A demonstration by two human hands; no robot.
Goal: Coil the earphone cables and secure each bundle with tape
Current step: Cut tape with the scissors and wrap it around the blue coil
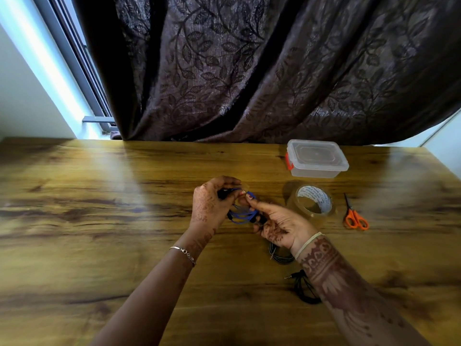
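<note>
A blue earphone cable (243,216) is coiled into a small bundle, held just above the wooden table (99,208) between both hands. My left hand (212,203) grips the coil's left side with curled fingers. My right hand (279,226) pinches the coil's top right, where a piece of clear tape seems to sit, though it is hard to make out. A roll of clear tape (313,199) lies to the right of my hands. Two black cable coils lie near my right forearm, one (280,255) partly under the wrist, the other (303,287) closer to me.
Orange-handled scissors (354,216) lie right of the tape roll. A clear lidded plastic box (315,158) with a red clasp stands at the back right. A dark patterned curtain (249,71) hangs behind the table's far edge.
</note>
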